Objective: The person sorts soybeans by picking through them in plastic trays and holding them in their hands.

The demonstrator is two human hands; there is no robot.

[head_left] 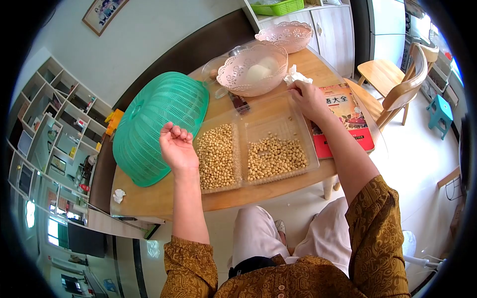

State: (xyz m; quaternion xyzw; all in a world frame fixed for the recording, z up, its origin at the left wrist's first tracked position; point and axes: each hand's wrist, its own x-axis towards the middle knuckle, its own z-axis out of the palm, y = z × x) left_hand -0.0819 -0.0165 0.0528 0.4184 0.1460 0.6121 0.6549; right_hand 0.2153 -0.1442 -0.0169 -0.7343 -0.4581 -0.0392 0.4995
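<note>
Soybeans [216, 156] fill the left half of a clear plastic tray [309, 144], and more beans [278, 158] lie in the lower part of its right half. My left hand [179, 148] hovers at the tray's left edge beside a green mesh cover, palm up, fingers curled together with nothing visible in them. At the tray's upper right corner, my right hand [309, 102] has its fingers bent and pressed together beside a crumpled white tissue [298, 76]; its fingertips are partly hidden.
A red book [350, 121] lies right of the tray. Behind are two pink lace-edged baskets [253, 74] [285, 36]. The green cover [159, 124] occupies the table's left side, near another tissue [119, 195]. Wooden chairs [407, 84] stand at the right.
</note>
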